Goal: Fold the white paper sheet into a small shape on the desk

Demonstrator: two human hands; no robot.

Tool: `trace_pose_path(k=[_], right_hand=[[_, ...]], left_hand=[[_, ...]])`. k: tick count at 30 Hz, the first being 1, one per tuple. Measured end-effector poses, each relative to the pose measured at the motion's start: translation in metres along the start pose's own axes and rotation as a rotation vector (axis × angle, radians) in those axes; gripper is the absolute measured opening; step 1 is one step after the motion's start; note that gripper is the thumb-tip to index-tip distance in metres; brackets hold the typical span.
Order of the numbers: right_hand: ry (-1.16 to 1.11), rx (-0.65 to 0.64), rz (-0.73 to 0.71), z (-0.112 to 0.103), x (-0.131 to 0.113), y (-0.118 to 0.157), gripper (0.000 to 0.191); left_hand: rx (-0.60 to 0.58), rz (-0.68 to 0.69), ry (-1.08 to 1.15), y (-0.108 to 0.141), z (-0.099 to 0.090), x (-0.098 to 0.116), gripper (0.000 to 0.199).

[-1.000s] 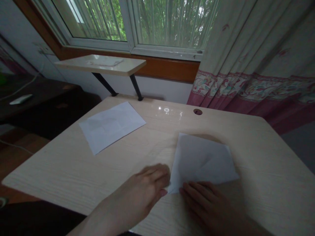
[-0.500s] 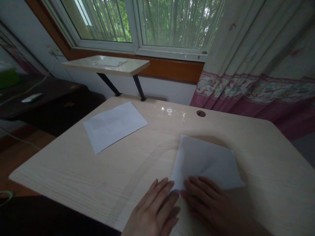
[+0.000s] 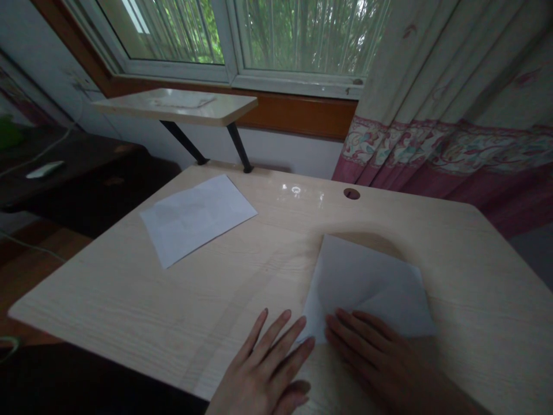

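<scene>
- The pale wooden desk (image 3: 129, 300) took up most of my view, and both sheets of paper lay on it.
- At the far right hung a curtain (image 3: 453, 69), beside the window (image 3: 298, 80).
- On the left stood a dark table (image 3: 86, 151), and at the desk's far side a raised shelf (image 3: 233, 109) on black legs.
- One white sheet (image 3: 194, 219) lay flat on the far left of the desk, apart from both hands.
- The second white sheet (image 3: 375, 276) lay nearer, right of the middle. Its outline was uneven and a faint crease crossed it, so I took it to be partly folded.
- The right hand (image 3: 380, 357) rested on its near edge, fingers straight and close together, gripping nothing. To my eye, steadying or smoothing that sheet was the step in hand.
- The left hand (image 3: 254, 374) was open with fingers spread, its tips at the sheet's near-left corner; I couldn't tell how firmly they touched. Any work on that corner, I judged, called for the right hand to keep the paper steady.
- A green thing (image 3: 9, 132) at the far left was too blurred to tell whether it was a container. I made out nothing held inside anything.
- Smallest was a round hole (image 3: 352, 194) near the desk's far edge.
</scene>
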State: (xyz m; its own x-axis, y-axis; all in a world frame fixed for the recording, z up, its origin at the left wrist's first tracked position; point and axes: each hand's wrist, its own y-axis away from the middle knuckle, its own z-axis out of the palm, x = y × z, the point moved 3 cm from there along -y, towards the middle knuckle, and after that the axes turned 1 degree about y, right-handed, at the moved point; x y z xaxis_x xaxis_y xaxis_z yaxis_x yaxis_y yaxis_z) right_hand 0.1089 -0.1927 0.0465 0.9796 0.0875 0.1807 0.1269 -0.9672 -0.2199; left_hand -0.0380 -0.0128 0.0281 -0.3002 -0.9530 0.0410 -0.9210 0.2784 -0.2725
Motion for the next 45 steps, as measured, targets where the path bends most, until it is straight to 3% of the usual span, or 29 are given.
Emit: trace_pose_path(k=[9,17,31,45], right_hand=[[0.023,0.043,0.009,0.001,-0.001,-0.001,0.042],[0.049,0.072,0.023,0.0,-0.002,-0.002,0.04],[0.041,0.089,0.046,-0.001,-0.002,-0.004,0.04],[0.018,0.07,0.058,0.001,-0.002,-0.002,0.04]], left_hand=[[-0.091,-0.049,0.083,-0.006,-0.016,-0.002,0.05],[-0.104,-0.058,0.117,-0.007,-0.019,-0.004,0.051],[-0.053,-0.086,0.059,-0.004,-0.012,0.001,0.053],[0.011,-0.177,0.129,0.001,-0.018,-0.005,0.035]])
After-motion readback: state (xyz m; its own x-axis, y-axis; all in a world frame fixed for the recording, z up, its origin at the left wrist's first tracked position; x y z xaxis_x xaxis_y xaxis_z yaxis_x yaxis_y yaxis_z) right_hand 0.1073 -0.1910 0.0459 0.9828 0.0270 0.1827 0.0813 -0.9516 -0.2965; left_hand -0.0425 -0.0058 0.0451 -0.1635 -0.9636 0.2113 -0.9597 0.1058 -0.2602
